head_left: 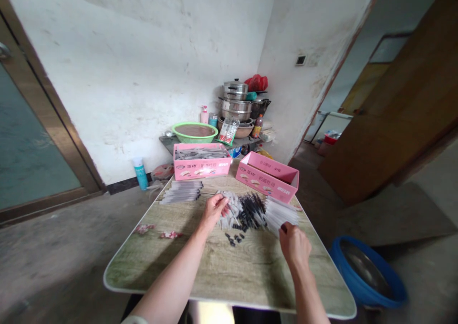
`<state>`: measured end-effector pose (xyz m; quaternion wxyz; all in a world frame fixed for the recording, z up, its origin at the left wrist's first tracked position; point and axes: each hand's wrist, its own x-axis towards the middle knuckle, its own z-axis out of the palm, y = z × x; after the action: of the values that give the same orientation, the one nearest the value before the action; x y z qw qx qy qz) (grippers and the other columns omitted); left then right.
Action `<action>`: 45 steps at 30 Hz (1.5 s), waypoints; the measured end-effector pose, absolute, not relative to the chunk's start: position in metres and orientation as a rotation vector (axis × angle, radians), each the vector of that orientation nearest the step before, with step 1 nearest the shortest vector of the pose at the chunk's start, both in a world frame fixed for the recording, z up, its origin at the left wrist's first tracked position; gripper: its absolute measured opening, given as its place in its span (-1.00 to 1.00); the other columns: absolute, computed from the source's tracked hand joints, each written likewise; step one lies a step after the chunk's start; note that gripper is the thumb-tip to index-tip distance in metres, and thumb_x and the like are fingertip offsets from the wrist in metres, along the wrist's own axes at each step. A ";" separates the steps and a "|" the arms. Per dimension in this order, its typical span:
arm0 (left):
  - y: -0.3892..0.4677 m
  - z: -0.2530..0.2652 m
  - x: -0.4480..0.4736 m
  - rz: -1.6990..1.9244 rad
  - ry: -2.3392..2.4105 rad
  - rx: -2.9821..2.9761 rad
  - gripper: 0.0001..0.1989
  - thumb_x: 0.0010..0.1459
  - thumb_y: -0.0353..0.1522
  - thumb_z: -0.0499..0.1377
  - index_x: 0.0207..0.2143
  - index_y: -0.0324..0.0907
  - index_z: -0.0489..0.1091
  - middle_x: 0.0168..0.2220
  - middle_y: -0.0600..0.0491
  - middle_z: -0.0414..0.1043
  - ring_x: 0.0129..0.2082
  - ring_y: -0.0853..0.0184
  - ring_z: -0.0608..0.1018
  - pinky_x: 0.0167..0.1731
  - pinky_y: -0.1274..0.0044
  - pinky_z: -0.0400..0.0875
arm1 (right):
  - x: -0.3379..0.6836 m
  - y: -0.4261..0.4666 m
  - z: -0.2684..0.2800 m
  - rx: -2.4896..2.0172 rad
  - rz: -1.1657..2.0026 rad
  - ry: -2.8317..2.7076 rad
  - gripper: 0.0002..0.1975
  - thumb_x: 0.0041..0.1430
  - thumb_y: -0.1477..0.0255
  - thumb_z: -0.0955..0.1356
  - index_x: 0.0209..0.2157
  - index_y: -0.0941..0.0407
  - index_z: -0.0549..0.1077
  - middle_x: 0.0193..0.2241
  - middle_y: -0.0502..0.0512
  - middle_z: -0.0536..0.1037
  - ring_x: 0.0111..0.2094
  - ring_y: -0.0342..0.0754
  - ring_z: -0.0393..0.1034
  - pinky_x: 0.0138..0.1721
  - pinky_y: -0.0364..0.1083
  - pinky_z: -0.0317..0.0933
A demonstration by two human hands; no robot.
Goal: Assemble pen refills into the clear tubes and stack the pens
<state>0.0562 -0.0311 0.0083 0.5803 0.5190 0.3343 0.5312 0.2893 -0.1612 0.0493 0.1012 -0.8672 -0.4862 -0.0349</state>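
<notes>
My left hand (213, 208) is closed in a pinch at the middle of the table. A thin dark rod (207, 193), like a pen refill, points left from its fingertips. Close beside it lies a pile of short whitish pieces (233, 208). Next to that are black pen-like parts (251, 210), with small black caps (234, 239) loose in front. My right hand (295, 244) has its fingers closed at the near end of a stack of translucent white tubes (281, 213), like pen barrels; what the fingers grip is hidden. Slim assembled-looking pens (182, 192) lie in a row at left.
A pink box (202, 168) full of pens stands at the table's back left; another pink box (266, 183) sits at back right. Behind are a green basin (195, 138) and stacked steamer pots (236, 107). A blue tub (368, 271) stands beyond the wooden-topped table's (222, 276) right edge.
</notes>
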 end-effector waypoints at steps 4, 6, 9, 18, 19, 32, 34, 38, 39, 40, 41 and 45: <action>-0.033 0.013 0.056 1.248 0.775 1.204 -0.54 -0.04 0.00 0.30 -0.47 -0.24 0.35 -0.63 0.12 0.38 -0.69 0.45 0.41 -0.72 0.66 0.23 | 0.302 -0.175 0.042 -2.621 -0.126 -1.689 -0.85 0.22 0.48 0.31 -0.32 0.11 0.54 -0.28 0.20 0.60 -0.25 0.07 0.54 -0.41 -0.13 0.13; -0.034 0.013 0.056 1.247 0.774 1.198 -0.53 -0.06 0.00 0.31 -0.48 -0.24 0.35 -0.64 0.12 0.37 -0.70 0.46 0.40 -0.72 0.66 0.22 | 0.304 -0.177 0.037 -2.619 -0.143 -1.769 -0.84 0.23 0.48 0.30 -0.31 0.12 0.54 -0.27 0.20 0.60 -0.24 0.07 0.54 -0.39 -0.13 0.16; -0.034 0.013 0.055 1.252 0.771 1.165 -0.52 -0.07 0.00 0.31 -0.47 -0.25 0.36 -0.64 0.11 0.38 -0.71 0.47 0.38 -0.73 0.67 0.20 | 0.305 -0.176 0.034 -2.609 -0.150 -1.865 -0.86 0.20 0.51 0.31 -0.27 0.14 0.53 -0.26 0.21 0.60 -0.22 0.07 0.54 -0.34 -0.12 0.19; -0.032 0.011 0.051 1.274 0.760 1.091 -0.51 -0.10 0.00 0.34 -0.43 -0.27 0.38 -0.63 0.12 0.38 -0.69 0.46 0.39 -0.72 0.66 0.23 | 0.320 -0.182 0.035 -2.506 -0.121 -2.030 -0.81 0.09 0.61 0.28 -0.37 0.16 0.53 -0.32 0.28 0.61 -0.26 0.09 0.53 -0.32 -0.08 0.19; -0.032 0.010 0.052 1.271 0.763 1.091 -0.51 -0.09 0.00 0.33 -0.43 -0.27 0.38 -0.64 0.12 0.37 -0.70 0.46 0.39 -0.72 0.66 0.23 | 0.321 -0.184 0.037 -2.489 -0.114 -2.022 -0.82 0.06 0.61 0.28 -0.40 0.16 0.53 -0.35 0.27 0.61 -0.29 0.09 0.53 -0.34 -0.09 0.18; -0.040 0.008 0.054 1.007 0.686 1.268 -0.49 0.14 0.10 0.09 -0.22 -0.16 0.31 -0.61 0.09 0.44 -0.78 0.44 0.36 -0.79 0.66 0.08 | 0.261 -0.125 0.036 -1.053 1.033 -0.865 -0.68 -0.10 0.25 0.52 -0.42 0.17 0.45 -0.62 0.01 0.53 -0.67 -0.13 0.35 -0.69 -0.20 0.20; -0.042 0.008 0.053 0.974 0.654 1.359 -0.50 0.18 0.07 0.07 -0.16 -0.18 0.36 -0.63 0.10 0.41 -0.81 0.49 0.29 -0.79 0.67 0.06 | 0.250 -0.111 0.029 -0.945 1.041 -0.781 -0.67 -0.09 0.29 0.53 -0.34 0.20 0.48 -0.57 0.04 0.57 -0.65 -0.14 0.39 -0.64 -0.20 0.28; -0.045 0.010 0.053 0.851 0.550 1.498 -0.46 0.16 -0.04 0.17 0.05 -0.21 0.40 -0.50 0.06 0.46 -0.70 0.48 0.37 -0.68 0.65 0.21 | 0.248 -0.101 0.015 -0.825 1.019 -0.674 -0.70 -0.07 0.33 0.55 -0.34 0.17 0.48 -0.46 0.07 0.62 -0.57 -0.15 0.47 -0.51 -0.18 0.41; -0.046 0.011 0.053 0.807 0.539 1.514 -0.46 0.15 -0.07 0.19 0.07 -0.21 0.40 -0.48 0.04 0.47 -0.67 0.48 0.39 -0.66 0.65 0.22 | 0.250 -0.101 0.012 -0.811 1.019 -0.653 -0.71 -0.07 0.35 0.55 -0.34 0.17 0.49 -0.44 0.07 0.63 -0.56 -0.15 0.49 -0.50 -0.19 0.42; -0.046 0.012 0.053 0.761 0.536 1.527 -0.46 0.15 -0.09 0.21 0.08 -0.23 0.42 -0.47 0.03 0.47 -0.67 0.49 0.38 -0.66 0.65 0.21 | 0.253 -0.101 0.010 -0.800 1.017 -0.630 -0.71 -0.08 0.36 0.55 -0.34 0.17 0.49 -0.44 0.06 0.63 -0.55 -0.15 0.49 -0.48 -0.20 0.43; -0.047 0.013 0.053 0.723 0.541 1.538 -0.48 0.14 -0.11 0.22 0.06 -0.24 0.44 -0.48 0.03 0.48 -0.68 0.50 0.35 -0.67 0.66 0.18 | 0.256 -0.102 0.008 -0.787 1.016 -0.608 -0.72 -0.07 0.37 0.55 -0.34 0.16 0.49 -0.44 0.06 0.63 -0.54 -0.16 0.50 -0.47 -0.20 0.43; -0.051 0.017 0.053 0.643 0.567 1.561 -0.58 0.13 -0.19 0.23 -0.05 -0.26 0.54 -0.56 0.02 0.47 -0.74 0.53 0.24 -0.71 0.65 0.06 | 0.263 -0.104 0.007 -0.763 0.993 -0.555 -0.75 -0.06 0.39 0.55 -0.35 0.14 0.48 -0.48 0.01 0.62 -0.52 -0.17 0.51 -0.45 -0.22 0.44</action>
<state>0.0530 -0.0507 0.0174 0.6289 0.6815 0.2474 0.2808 0.2634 -0.1036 0.0071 0.7745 -0.3522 -0.2565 0.4585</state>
